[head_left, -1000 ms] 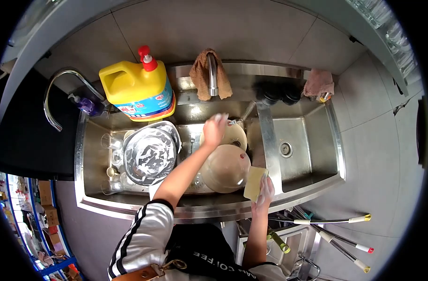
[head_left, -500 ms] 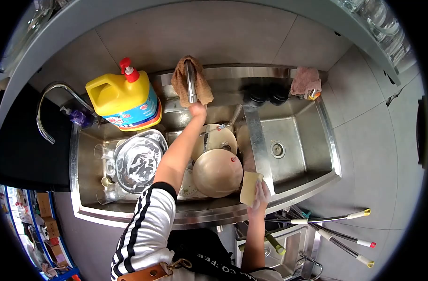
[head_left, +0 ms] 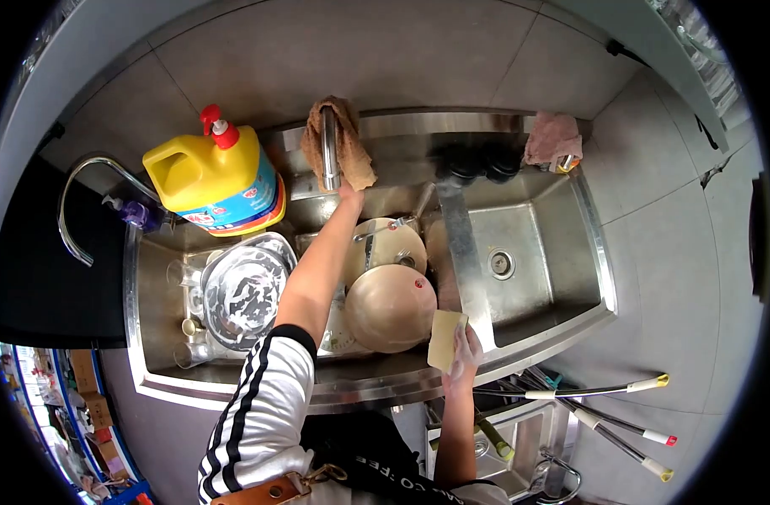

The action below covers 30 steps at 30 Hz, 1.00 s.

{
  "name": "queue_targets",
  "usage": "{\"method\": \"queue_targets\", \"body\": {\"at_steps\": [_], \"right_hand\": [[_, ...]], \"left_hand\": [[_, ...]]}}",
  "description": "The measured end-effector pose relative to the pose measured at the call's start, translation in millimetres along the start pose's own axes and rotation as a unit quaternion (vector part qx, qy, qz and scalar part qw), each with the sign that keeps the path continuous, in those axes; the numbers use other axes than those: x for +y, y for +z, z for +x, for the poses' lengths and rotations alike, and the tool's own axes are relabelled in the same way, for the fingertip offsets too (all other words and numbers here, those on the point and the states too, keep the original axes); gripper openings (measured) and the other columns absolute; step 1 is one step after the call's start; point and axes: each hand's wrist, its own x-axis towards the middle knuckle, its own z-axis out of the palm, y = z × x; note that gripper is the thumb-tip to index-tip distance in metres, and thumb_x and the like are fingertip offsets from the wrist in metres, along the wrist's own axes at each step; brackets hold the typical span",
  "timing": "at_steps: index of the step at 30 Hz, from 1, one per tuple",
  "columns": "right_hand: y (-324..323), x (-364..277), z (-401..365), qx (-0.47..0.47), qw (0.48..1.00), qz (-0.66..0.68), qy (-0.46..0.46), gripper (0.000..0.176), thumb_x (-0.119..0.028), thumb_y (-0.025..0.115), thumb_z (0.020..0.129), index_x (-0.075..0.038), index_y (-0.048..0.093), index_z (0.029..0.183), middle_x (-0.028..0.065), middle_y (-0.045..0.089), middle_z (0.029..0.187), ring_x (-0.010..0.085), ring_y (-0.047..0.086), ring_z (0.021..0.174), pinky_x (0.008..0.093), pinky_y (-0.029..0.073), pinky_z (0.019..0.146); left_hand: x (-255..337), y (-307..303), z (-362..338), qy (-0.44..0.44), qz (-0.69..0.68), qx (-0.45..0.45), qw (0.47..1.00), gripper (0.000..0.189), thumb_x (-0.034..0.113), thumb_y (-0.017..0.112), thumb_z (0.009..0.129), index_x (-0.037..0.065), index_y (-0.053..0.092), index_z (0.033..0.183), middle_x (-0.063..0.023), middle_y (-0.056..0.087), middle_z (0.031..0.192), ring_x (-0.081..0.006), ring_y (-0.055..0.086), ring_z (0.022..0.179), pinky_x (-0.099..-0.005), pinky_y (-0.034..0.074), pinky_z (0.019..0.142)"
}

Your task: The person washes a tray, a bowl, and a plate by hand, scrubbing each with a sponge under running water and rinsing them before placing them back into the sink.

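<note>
My left hand (head_left: 349,199) reaches to the back of the sink and touches the base of the tap (head_left: 329,148), which has a brown cloth (head_left: 349,143) draped over it. Whether the fingers grip the tap I cannot make out. My right hand (head_left: 463,353) holds a yellow sponge (head_left: 444,338) over the front rim of the sink (head_left: 376,387). A large beige bowl (head_left: 391,307) lies upside down just left of the sponge. Behind it sits a cream plate (head_left: 391,246) with cutlery across it.
A soapy metal pan (head_left: 242,290) and some glasses fill the left basin. A yellow detergent jug (head_left: 214,178) stands at the back left beside a curved second tap (head_left: 86,202). The right basin (head_left: 519,261) holds only its drain. A pink cloth (head_left: 551,136) lies back right. Long rods (head_left: 604,412) lean at lower right.
My left hand has gone from above the cream plate up to the base of the tap. My right hand and the sponge have stayed by the front rim.
</note>
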Motion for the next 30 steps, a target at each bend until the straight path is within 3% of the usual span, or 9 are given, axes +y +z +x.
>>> {"method": "queue_targets", "body": {"at_steps": [5, 7, 8, 10, 25, 28, 29, 30], "right_hand": [[4.4, -1.0, 1.0, -0.011, 1.0, 0.0, 0.001, 0.02, -0.015, 0.048, 0.084, 0.001, 0.051, 0.096, 0.002, 0.053, 0.08, 0.0079, 0.05, 0.072, 0.0195, 0.04, 0.063], [8.3, -2.9, -0.6, -0.017, 1.0, 0.001, 0.004, 0.02, -0.015, 0.048, 0.084, 0.001, 0.051, 0.096, 0.0021, 0.053, 0.08, 0.0081, 0.05, 0.073, 0.0195, 0.04, 0.064], [10.6, -3.8, -1.2, -0.019, 1.0, -0.003, 0.002, 0.02, -0.015, 0.048, 0.084, 0.002, 0.051, 0.096, 0.0024, 0.053, 0.081, 0.0083, 0.05, 0.073, 0.0195, 0.04, 0.064], [13.6, -4.2, 0.5, -0.023, 1.0, -0.007, -0.001, 0.02, -0.014, 0.047, 0.084, 0.002, 0.051, 0.096, 0.0026, 0.053, 0.082, 0.0084, 0.051, 0.074, 0.0195, 0.04, 0.064], [23.0, -3.8, -0.3, -0.041, 0.999, -0.009, -0.012, 0.022, -0.013, 0.045, 0.085, 0.002, 0.05, 0.1, 0.004, 0.055, 0.084, 0.0093, 0.053, 0.074, 0.0196, 0.041, 0.063], [26.9, -3.5, 2.1, -0.049, 0.998, -0.039, -0.022, 0.023, -0.014, 0.045, 0.085, 0.002, 0.049, 0.102, 0.0043, 0.055, 0.086, 0.0094, 0.053, 0.074, 0.0202, 0.042, 0.063], [34.7, -3.8, 1.6, -0.035, 0.999, -0.018, -0.01, 0.024, -0.014, 0.045, 0.085, 0.002, 0.048, 0.103, 0.0047, 0.055, 0.088, 0.0102, 0.053, 0.076, 0.0203, 0.042, 0.065], [41.9, -3.4, 0.4, -0.022, 1.0, 0.003, 0.004, 0.025, -0.014, 0.045, 0.085, 0.002, 0.048, 0.104, 0.0051, 0.054, 0.09, 0.0109, 0.054, 0.078, 0.0204, 0.043, 0.067]], "left_hand": [[14.3, 0.1, -5.3, -0.013, -0.006, -0.028, 1.0, 0.045, 0.011, 0.057, 0.075, 0.007, 0.034, 0.113, -0.0112, 0.056, 0.066, -0.0218, 0.057, 0.055, -0.0309, 0.049, 0.043], [3.2, -6.5, -1.3, -0.019, -0.14, -0.095, 0.985, 0.05, 0.012, 0.058, 0.075, 0.009, 0.03, 0.117, -0.012, 0.055, 0.059, -0.0196, 0.054, 0.044, -0.0302, 0.049, 0.044], [-1.8, -8.9, -2.1, -0.017, -0.141, -0.094, 0.985, 0.05, 0.012, 0.058, 0.075, 0.009, 0.03, 0.117, -0.012, 0.055, 0.059, -0.0196, 0.054, 0.044, -0.0302, 0.049, 0.044], [-10.3, -10.3, -4.5, -0.1, -0.11, -0.044, 0.988, 0.025, 0.02, 0.045, 0.083, 0.002, 0.047, 0.1, -0.0118, 0.053, 0.092, -0.0248, 0.053, 0.082, -0.0365, 0.045, 0.068], [-59.7, -23.0, 12.8, 0.1, -0.106, -0.098, 0.985, 0.026, 0.007, 0.054, 0.077, -0.005, 0.047, 0.099, -0.014, 0.058, 0.074, -0.022, 0.059, 0.065, -0.0328, 0.052, 0.06], [-56.4, -28.6, -0.6, 0.018, -0.104, -0.067, 0.992, 0.019, 0.007, 0.052, 0.079, -0.009, 0.051, 0.089, -0.0155, 0.057, 0.081, -0.0228, 0.059, 0.075, -0.0333, 0.05, 0.069], [-17.3, -24.6, -30.6, 0.031, -0.104, -0.038, 0.993, 0.02, 0.01, 0.052, 0.08, -0.007, 0.051, 0.091, -0.0162, 0.058, 0.084, -0.022, 0.058, 0.074, -0.0319, 0.049, 0.07], [-27.3, -39.1, -38.6, 0.017, -0.108, -0.062, 0.992, 0.02, 0.013, 0.053, 0.08, -0.004, 0.054, 0.09, -0.0144, 0.058, 0.085, -0.0201, 0.058, 0.072, -0.0301, 0.048, 0.068]]}}
